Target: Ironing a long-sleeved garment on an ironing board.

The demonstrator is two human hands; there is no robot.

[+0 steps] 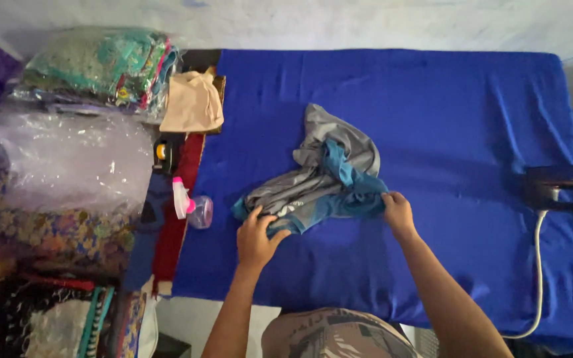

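You're gripping the crumpled grey-and-teal garment (323, 182) mid-table (432, 99): left hand (256, 238) is clutching its lower-left edge, right hand (398, 212) is pinching the right edge. Spray bottle (190, 207) is sitting left.

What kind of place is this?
Probably a home ironing spot: a blue padded ironing table, an iron with its cord at the right, a spray bottle, and stacked folded clothes beside it.

Smooth matt blue cloth (432, 132)
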